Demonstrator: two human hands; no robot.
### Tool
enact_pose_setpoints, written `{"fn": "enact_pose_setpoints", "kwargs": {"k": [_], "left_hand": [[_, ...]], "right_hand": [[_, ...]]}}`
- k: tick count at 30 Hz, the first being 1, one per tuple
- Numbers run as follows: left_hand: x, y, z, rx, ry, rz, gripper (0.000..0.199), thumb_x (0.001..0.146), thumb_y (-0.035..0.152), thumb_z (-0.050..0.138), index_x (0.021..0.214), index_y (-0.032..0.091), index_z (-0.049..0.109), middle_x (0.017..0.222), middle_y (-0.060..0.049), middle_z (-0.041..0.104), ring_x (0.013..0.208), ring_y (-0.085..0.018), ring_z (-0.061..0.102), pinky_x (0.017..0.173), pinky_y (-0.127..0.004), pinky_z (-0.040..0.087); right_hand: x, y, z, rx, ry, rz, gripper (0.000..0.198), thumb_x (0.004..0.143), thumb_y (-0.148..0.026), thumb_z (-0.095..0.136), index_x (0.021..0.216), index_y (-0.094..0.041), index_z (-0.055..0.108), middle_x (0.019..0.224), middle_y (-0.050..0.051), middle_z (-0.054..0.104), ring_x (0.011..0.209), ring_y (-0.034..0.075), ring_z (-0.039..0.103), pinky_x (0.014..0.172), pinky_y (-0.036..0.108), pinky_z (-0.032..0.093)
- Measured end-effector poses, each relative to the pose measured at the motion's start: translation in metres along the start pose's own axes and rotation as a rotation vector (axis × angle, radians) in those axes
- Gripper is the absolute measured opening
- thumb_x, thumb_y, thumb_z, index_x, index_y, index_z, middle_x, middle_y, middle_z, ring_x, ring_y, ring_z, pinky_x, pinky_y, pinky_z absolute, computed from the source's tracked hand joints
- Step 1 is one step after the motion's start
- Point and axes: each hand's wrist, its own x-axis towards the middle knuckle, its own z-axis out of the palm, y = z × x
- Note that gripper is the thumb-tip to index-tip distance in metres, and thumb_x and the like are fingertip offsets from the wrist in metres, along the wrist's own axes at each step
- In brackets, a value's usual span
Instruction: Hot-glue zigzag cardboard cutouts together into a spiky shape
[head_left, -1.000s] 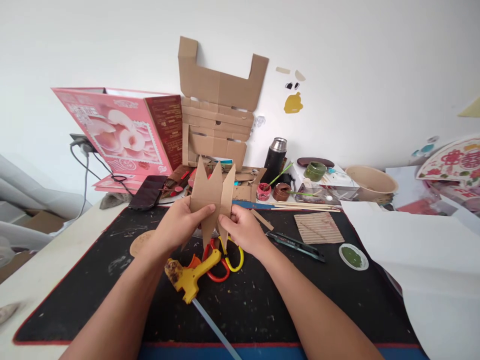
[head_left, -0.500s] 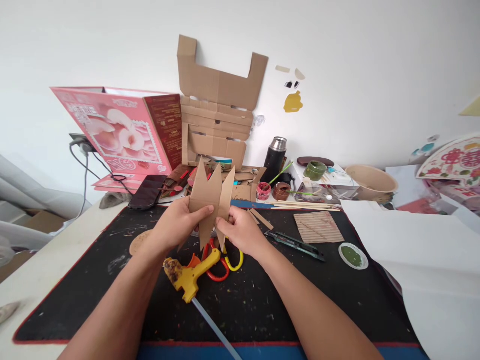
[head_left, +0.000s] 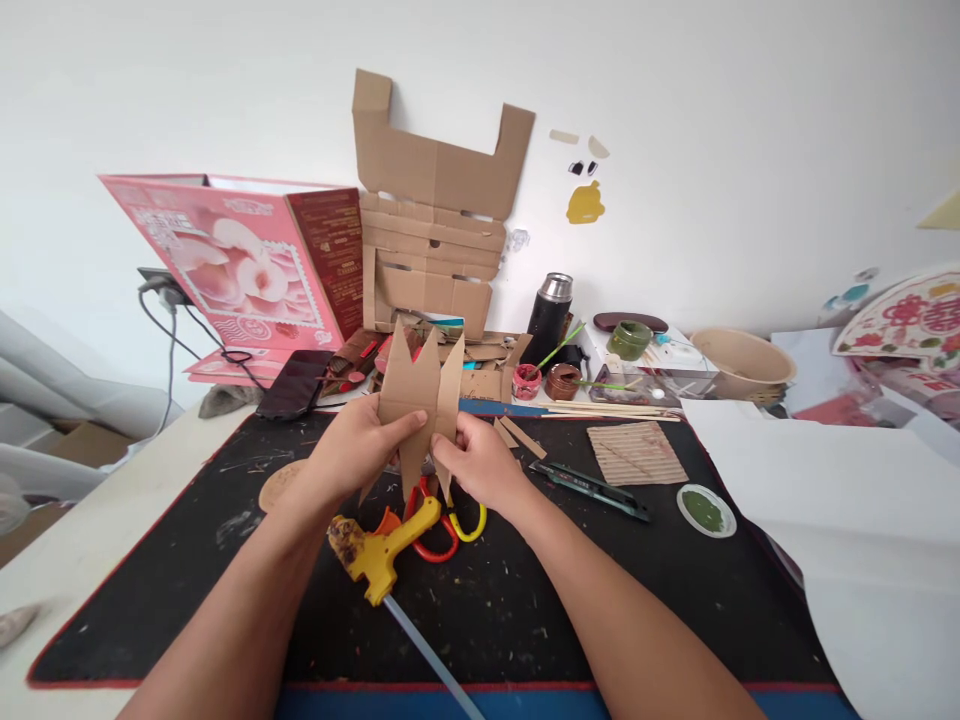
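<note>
Above the black mat, my left hand (head_left: 361,437) is closed on a cut cardboard piece (head_left: 409,392) with pointed tips at top and bottom, its thumb lying across the front. My right hand (head_left: 478,452) pinches a narrower pointed cardboard strip (head_left: 449,395) against the right side of that piece. Whether the two are joined cannot be made out. Just below lie scissors with red handles (head_left: 437,552), more handles in yellow (head_left: 474,525), and a yellow glue gun (head_left: 379,560) with a long glue stick (head_left: 431,655) coming out toward me.
On the mat's right are a utility knife (head_left: 592,489), a corrugated cardboard square (head_left: 636,454) and a lid with green paint (head_left: 706,511). A phone (head_left: 294,384), paint jars (head_left: 562,381) and a thermos (head_left: 551,318) line the back. White paper (head_left: 847,560) covers the right side.
Both cardboard pieces have tipped slightly, their upper points sitting a little lower and the strip's top shifted left. My hands keep the same grips.
</note>
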Motion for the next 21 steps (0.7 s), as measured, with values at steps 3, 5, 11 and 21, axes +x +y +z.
{"fn": "enact_pose_setpoints", "kwargs": {"k": [3, 5, 11, 21], "left_hand": [[0.000, 0.000, -0.001, 0.024, 0.010, -0.003, 0.041, 0.073, 0.057, 0.076, 0.081, 0.018, 0.068, 0.058, 0.002, 0.062, 0.050, -0.015, 0.050, 0.048, -0.025, 0.037], [0.000, 0.000, -0.002, 0.041, 0.003, 0.006, 0.040, 0.074, 0.057, 0.076, 0.078, 0.018, 0.068, 0.056, 0.002, 0.061, 0.050, -0.015, 0.049, 0.049, -0.026, 0.038], [0.000, 0.000, -0.006, 0.047, -0.020, 0.025, 0.040, 0.075, 0.057, 0.076, 0.082, 0.018, 0.070, 0.061, 0.000, 0.066, 0.053, -0.016, 0.054, 0.052, -0.026, 0.042], [-0.002, 0.001, -0.006, -0.057, -0.053, -0.014, 0.039, 0.072, 0.054, 0.080, 0.075, 0.018, 0.067, 0.057, 0.002, 0.059, 0.049, -0.013, 0.046, 0.048, -0.024, 0.035]], "right_hand": [[-0.001, -0.001, -0.002, -0.004, -0.025, 0.009, 0.012, 0.098, -0.034, 0.065, 0.096, -0.022, 0.066, 0.070, -0.002, 0.063, 0.060, 0.017, 0.056, 0.054, 0.026, 0.039], [-0.002, -0.003, -0.004, -0.027, -0.032, 0.023, 0.012, 0.097, -0.034, 0.065, 0.092, -0.023, 0.064, 0.067, -0.003, 0.060, 0.058, 0.016, 0.054, 0.053, 0.025, 0.037], [-0.005, -0.009, -0.005, -0.099, -0.033, 0.040, 0.013, 0.096, -0.034, 0.067, 0.093, -0.022, 0.064, 0.065, -0.004, 0.057, 0.057, 0.015, 0.051, 0.051, 0.025, 0.033], [-0.008, -0.018, -0.001, -0.160, -0.006, 0.016, 0.010, 0.094, -0.030, 0.067, 0.096, -0.020, 0.068, 0.073, -0.002, 0.062, 0.066, 0.017, 0.055, 0.059, 0.026, 0.038]]}}
